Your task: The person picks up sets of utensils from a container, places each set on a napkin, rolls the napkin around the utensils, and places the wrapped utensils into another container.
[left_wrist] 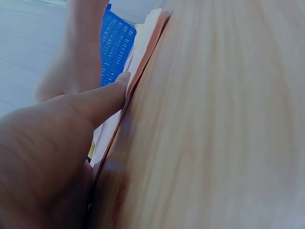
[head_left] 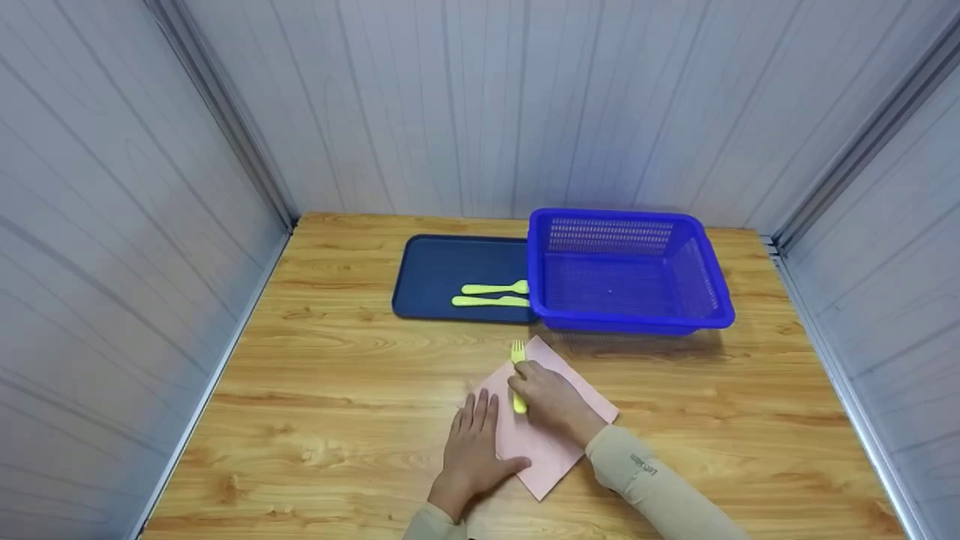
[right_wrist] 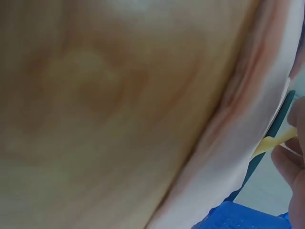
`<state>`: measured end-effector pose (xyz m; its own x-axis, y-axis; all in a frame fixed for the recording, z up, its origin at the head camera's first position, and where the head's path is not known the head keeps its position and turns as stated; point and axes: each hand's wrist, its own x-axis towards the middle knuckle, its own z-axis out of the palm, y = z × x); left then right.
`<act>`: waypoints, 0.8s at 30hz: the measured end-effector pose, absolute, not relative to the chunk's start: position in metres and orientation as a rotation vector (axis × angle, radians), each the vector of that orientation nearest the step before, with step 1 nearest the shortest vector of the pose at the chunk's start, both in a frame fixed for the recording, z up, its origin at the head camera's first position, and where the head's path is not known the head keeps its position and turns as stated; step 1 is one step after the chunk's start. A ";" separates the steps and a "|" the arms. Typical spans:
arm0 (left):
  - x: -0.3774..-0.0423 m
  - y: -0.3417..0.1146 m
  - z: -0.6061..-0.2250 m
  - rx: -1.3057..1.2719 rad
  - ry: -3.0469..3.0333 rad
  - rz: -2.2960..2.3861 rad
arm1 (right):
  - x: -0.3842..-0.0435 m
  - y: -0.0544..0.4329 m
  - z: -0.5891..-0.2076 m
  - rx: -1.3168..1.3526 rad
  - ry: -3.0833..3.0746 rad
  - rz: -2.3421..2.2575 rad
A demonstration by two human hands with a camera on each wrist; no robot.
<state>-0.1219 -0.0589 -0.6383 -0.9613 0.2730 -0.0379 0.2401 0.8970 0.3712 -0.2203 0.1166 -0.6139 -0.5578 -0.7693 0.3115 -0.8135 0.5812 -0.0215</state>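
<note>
A pink folded napkin [head_left: 544, 457] lies at an angle on the table. My right hand [head_left: 553, 396] pinches a yellow fork [head_left: 518, 351] over the napkin's upper left part, tines pointing away from me. In the right wrist view, the fork [right_wrist: 268, 144] shows between thumb and fingers, beside the napkin [right_wrist: 217, 157]. Fingers extended, my left hand [head_left: 474, 454] rests flat across the napkin's left edge. The left wrist view shows the thumb of that left hand [left_wrist: 52, 138] on the edge of the layered napkin [left_wrist: 147, 45].
Behind the napkin stands a blue plastic basket [head_left: 634, 322], overlapping the right end of a dark blue tray [head_left: 439, 266]. On the tray lie a yellow knife [head_left: 480, 301] and another yellow utensil [head_left: 491, 288], their right ends partly hidden by the basket. Panel walls enclose the table.
</note>
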 end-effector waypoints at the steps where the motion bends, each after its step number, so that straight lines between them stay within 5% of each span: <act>1: -0.122 -0.059 -0.640 0.407 2.976 0.567 | -0.218 0.116 -0.614 1.285 -2.571 0.230; 24: -0.121 -0.059 -0.637 0.451 3.012 0.554 | -0.182 0.105 -0.613 0.928 -2.828 0.386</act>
<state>-0.1211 -0.0590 -0.6373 -0.9565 0.2915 0.0077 0.2752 0.8935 0.3549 -0.1823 0.1048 -0.6133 -0.7999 -0.5618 0.2111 -0.5978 0.7769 -0.1977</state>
